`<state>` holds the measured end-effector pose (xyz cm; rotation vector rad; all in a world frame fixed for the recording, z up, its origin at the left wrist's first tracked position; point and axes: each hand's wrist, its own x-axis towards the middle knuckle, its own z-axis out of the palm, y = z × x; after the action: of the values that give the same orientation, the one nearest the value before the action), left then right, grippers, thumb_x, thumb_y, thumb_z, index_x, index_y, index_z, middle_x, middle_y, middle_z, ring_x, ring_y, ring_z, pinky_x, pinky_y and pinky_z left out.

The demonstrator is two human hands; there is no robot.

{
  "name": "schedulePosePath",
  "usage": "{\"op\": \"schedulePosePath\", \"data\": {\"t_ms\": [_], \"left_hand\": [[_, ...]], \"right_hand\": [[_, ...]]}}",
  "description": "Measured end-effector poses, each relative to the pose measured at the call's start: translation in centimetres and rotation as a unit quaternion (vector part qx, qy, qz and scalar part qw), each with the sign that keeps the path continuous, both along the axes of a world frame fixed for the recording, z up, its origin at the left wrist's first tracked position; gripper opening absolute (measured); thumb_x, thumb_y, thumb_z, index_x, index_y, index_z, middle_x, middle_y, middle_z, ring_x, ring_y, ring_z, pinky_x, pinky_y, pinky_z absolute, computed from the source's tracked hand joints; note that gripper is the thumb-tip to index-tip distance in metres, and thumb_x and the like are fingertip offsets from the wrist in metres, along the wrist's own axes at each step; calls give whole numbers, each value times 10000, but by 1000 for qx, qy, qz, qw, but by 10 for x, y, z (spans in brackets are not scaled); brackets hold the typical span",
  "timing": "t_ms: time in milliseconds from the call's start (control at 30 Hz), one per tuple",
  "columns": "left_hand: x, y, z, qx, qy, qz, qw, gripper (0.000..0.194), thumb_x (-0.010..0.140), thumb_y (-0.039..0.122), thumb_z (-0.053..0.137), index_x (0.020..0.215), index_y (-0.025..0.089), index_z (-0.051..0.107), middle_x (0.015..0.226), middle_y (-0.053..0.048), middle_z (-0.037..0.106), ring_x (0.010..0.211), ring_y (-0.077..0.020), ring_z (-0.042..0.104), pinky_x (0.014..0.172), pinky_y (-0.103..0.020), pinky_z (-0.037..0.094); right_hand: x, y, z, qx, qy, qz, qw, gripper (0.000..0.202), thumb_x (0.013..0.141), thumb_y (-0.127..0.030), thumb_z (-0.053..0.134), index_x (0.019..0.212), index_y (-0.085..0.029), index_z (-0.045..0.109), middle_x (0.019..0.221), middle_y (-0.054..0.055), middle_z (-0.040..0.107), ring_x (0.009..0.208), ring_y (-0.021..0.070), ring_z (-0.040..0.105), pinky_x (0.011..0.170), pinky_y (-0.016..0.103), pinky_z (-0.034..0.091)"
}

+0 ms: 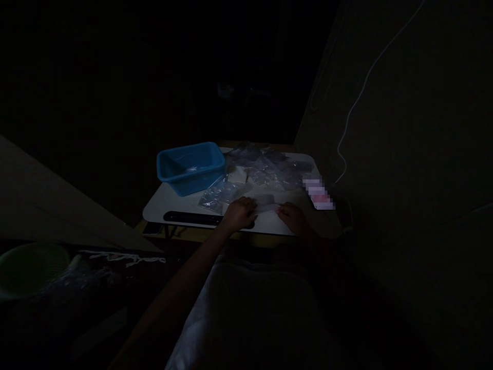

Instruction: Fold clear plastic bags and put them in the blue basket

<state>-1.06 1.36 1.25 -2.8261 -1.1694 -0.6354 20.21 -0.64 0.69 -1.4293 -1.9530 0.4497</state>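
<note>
In dim light, my left hand (239, 213) is closed on one end of a small clear plastic bag (265, 207) over the white table (269, 223). The fingers of my right hand (291, 216) pinch its other end, so it stretches between the two hands. To the left of my left hand lies a crinkled clear plastic bag (213, 197). Behind the hands is a spread of more clear plastic bags (269, 169), with a whitish piece (237, 175) beside them. Darkness hides the finer detail of what my fingers hold.
A blue plastic basin (192, 177) stands at the table's back left. A lit phone (319, 194) lies by the right edge, and a white cable (362, 92) hangs along the wall. At lower left are a green basket (33, 267) and crumpled plastic (84, 277).
</note>
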Motion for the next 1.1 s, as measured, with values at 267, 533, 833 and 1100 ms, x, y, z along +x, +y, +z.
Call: {"op": "schedulePosePath", "data": {"t_ms": [267, 533, 833, 1100], "left_hand": [[-1, 3, 1, -17, -33, 23, 999, 124, 769, 264, 545, 758, 167, 622, 881, -64, 624, 839, -195, 555, 771, -329, 462], [1, 4, 1, -23, -30, 21, 999, 121, 770, 251, 536, 779, 159, 615, 894, -70, 628, 844, -198, 562, 791, -343, 449], [1, 6, -3, -14, -48, 7, 999, 159, 797, 235, 480, 798, 153, 617, 913, -80, 627, 869, -197, 554, 801, -338, 442], [2, 3, 1, -30, -50, 9, 998, 161, 802, 248, 475, 777, 154, 604, 857, -73, 622, 846, -192, 551, 784, -334, 434]], "right_hand": [[1, -1, 3, 10, 81, 14, 997, 138, 725, -259, 518, 625, -205, 597, 809, 47, 607, 793, 168, 570, 748, 305, 454], [-4, -3, 5, -28, 77, -31, 996, 140, 698, -294, 509, 640, -193, 587, 707, 35, 619, 688, 165, 573, 676, 294, 457], [-7, -2, 6, -40, 91, -29, 995, 147, 681, -319, 516, 607, -197, 551, 607, 12, 586, 595, 148, 546, 579, 257, 429], [-5, 5, 0, -58, 99, -61, 991, 221, 677, -267, 547, 873, -193, 619, 732, 44, 656, 705, 188, 605, 669, 312, 470]]}}
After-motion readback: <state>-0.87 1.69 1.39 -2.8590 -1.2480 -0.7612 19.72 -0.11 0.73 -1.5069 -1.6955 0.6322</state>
